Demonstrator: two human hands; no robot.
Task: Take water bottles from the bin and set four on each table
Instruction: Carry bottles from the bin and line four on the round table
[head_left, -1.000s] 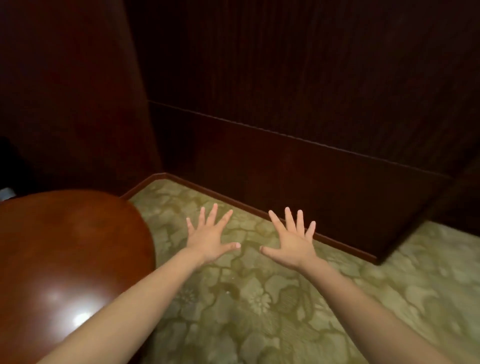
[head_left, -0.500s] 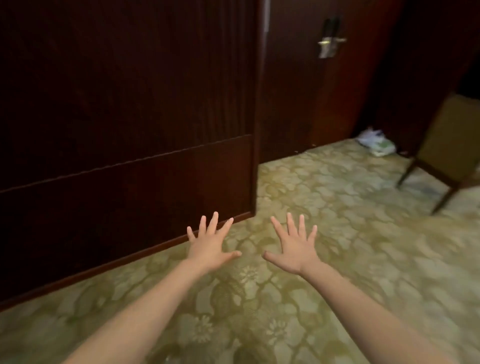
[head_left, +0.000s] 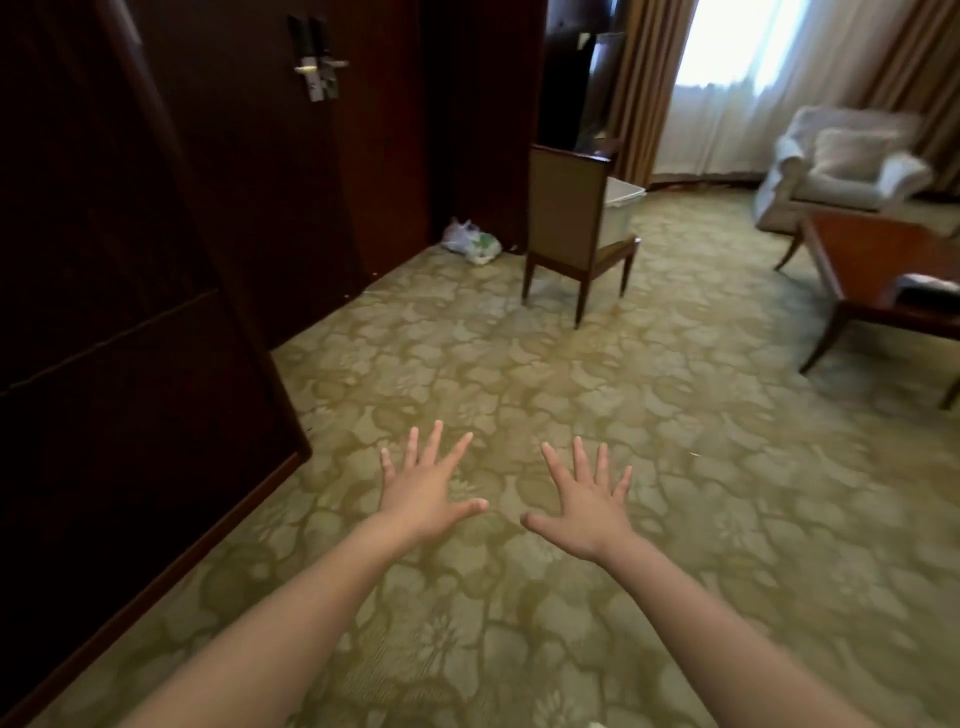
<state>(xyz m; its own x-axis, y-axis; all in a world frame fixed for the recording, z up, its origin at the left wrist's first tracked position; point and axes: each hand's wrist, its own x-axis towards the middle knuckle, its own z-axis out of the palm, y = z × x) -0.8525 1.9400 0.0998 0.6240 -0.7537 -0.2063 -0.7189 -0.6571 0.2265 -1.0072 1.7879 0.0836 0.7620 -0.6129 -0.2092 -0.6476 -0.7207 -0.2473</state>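
Partly, the chair (head_left: 566, 215) hides the bin (head_left: 622, 209); left hand (head_left: 423, 501) and right hand (head_left: 586, 512) splay fingers (head_left: 432, 447), empty

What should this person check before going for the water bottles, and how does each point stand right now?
1. Left hand free: ok, fingers spread, holding nothing.
2. Right hand free: ok, likewise spread and bare.
3. Bin in sight: ok, pale, and it appears to sit on the wooden chair seat.
4. Bin stocked: cannot tell, its inside is hidden from here.
5. Way to the chair: ok, the plastic bag lies off to its left, out of the way.
6. Room on the table: cannot tell, only part of its top shows.
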